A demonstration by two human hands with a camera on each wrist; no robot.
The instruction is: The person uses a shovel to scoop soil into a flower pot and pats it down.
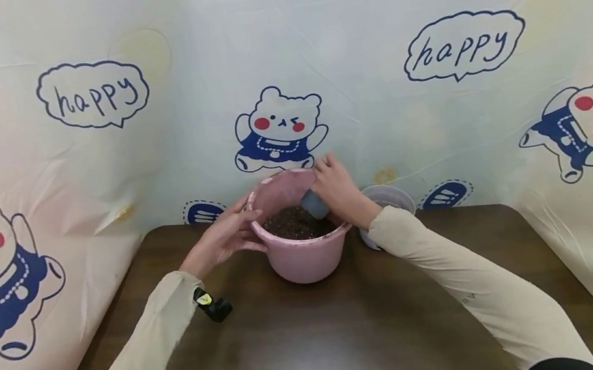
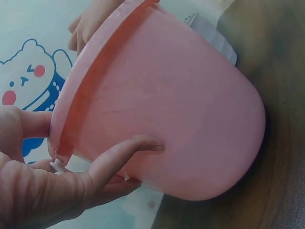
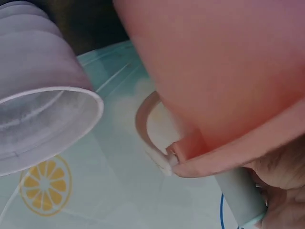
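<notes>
A pink plastic bucket (image 1: 310, 262) with dark soil (image 1: 294, 224) inside stands at the far middle of the table. My left hand (image 1: 224, 234) grips its left rim; in the left wrist view a finger (image 2: 143, 141) presses along the bucket's outer wall. Over the right side of the opening, my right hand (image 1: 335, 188) holds a blue-grey scoop (image 1: 314, 204), whose lower end meets the soil. In the right wrist view, a grey cylindrical part of the scoop (image 3: 240, 195) shows beside the right fingers, below the bucket rim.
A pale grey-lilac ribbed pot (image 1: 393, 194) stands right behind my right forearm, close to the bucket. The bucket's carrying handle (image 3: 141, 117) loops out from its side. Printed curtain (image 1: 186, 98) encloses the back and sides of the brown wooden table (image 1: 303, 356).
</notes>
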